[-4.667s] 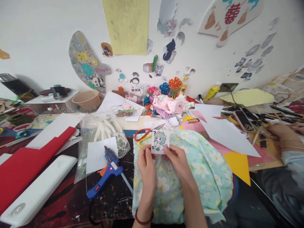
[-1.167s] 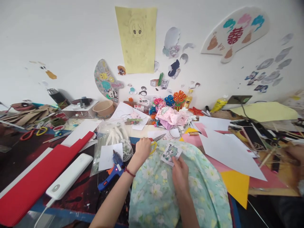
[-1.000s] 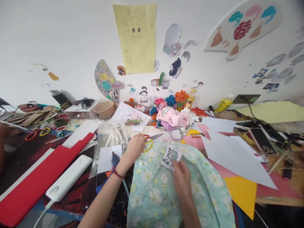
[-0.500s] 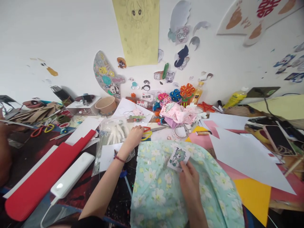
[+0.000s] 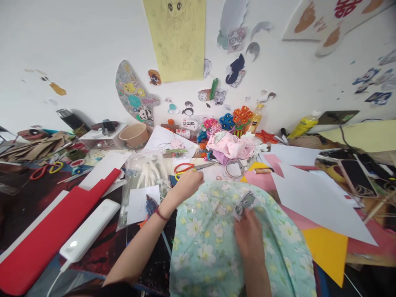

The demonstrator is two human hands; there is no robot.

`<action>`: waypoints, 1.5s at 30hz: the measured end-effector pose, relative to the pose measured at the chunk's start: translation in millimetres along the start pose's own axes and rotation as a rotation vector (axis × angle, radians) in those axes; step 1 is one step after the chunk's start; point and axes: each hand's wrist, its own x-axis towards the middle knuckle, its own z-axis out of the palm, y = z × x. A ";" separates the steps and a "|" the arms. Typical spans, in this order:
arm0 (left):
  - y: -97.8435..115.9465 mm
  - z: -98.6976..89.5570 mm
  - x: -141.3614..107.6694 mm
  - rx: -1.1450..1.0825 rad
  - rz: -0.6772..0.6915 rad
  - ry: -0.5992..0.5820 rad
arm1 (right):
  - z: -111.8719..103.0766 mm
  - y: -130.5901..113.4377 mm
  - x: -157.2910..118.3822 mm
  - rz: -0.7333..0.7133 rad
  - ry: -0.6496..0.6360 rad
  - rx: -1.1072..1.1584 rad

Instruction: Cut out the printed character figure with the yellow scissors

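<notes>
Pinched in my right hand [image 5: 250,235] is a small paper picture [image 5: 246,204] of a green-haired cartoon figure, held over the pale green floral cloth [image 5: 204,255]. The picture is tilted and slightly blurred. My left hand [image 5: 192,181] hovers at the far edge of the cloth with its fingers curled closed; whatever they may hold is hidden. Just behind that hand lie scissors [image 5: 184,168] with red and yellow handles, partly covered by it. Under my left forearm are a white paper square [image 5: 136,202] and a dark blue tool [image 5: 151,205] that I cannot identify.
On the left lie a red paper strip [image 5: 58,231] and a white power strip [image 5: 89,231]. A plastic bag [image 5: 133,173] holds white pieces. Pink fabric [image 5: 232,144] and pipe-cleaner flowers [image 5: 243,117] stand behind. White sheets [image 5: 315,202] and a phone [image 5: 357,177] are on the right.
My left hand has moved off the scissors, rightward and nearer to me, leaving more of their handles visible. My right hand has shifted the picture to the right and tilted it.
</notes>
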 end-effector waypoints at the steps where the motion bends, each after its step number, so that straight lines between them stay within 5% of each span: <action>1: 3.9 -4.0 9.0 -0.010 0.002 0.021 | 1.2 -1.2 -0.3 0.022 0.010 0.021; 4: 17.0 -6.9 22.5 -0.052 0.046 0.059 | 4.2 -4.2 -1.9 0.068 0.036 0.090; 9: 30.6 12.1 3.2 -0.172 0.327 -0.089 | 5.7 -5.3 -1.0 0.102 0.063 0.165; 12: 29.8 21.3 0.9 -0.214 0.370 -0.107 | 7.0 -7.0 -0.3 0.115 0.052 0.195; 20: 25.0 -6.6 53.6 -0.256 0.246 0.158 | 5.9 -7.4 -0.7 0.134 0.052 0.271; 24: 37.5 -7.8 40.6 -0.224 0.256 0.262 | 3.1 -8.1 0.1 0.151 0.039 0.356; 30: 62.7 28.9 -5.7 -0.201 0.512 -0.009 | 0.1 -25.7 -4.6 0.140 -0.028 0.604; 35: 65.4 32.4 3.7 -0.235 0.525 -0.125 | -5.8 -38.2 -8.6 0.093 -0.061 0.791; 41: 56.0 0.2 43.1 -0.214 0.328 0.086 | -5.7 -44.3 -8.7 0.075 -0.055 0.865; 45: 64.6 -1.0 33.2 -0.192 0.344 0.166 | -4.8 -47.3 -7.9 0.069 -0.066 0.883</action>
